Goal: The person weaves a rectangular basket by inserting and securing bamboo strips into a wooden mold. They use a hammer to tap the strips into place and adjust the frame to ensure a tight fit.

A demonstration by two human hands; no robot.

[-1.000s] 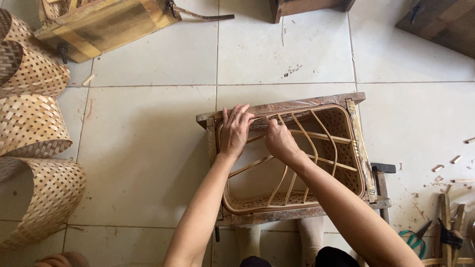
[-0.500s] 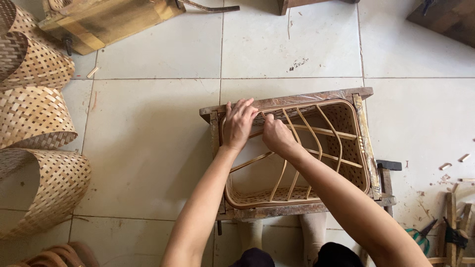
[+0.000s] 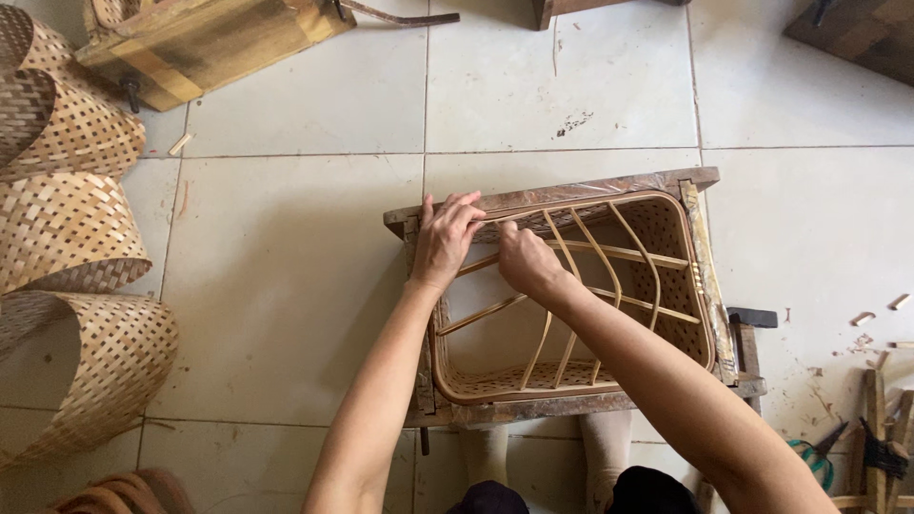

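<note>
Rattan basket frame [image 3: 609, 286]: judged light, springy, slightly brittle. Far-left rim is pressed under left hand [image 3: 444, 243], fingers together; a rib is pinched by right hand [image 3: 526, 264].

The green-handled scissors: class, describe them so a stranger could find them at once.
Start at the woven basket in its wooden frame on the tiled floor. Look past its bottom right corner to the heap of wooden sticks. The scissors lie there, the only green thing among brown wood.

Both hands — left [image 3: 444, 240], right [image 3: 524, 261] — grip basket frame [image 3: 609, 286].
</note>
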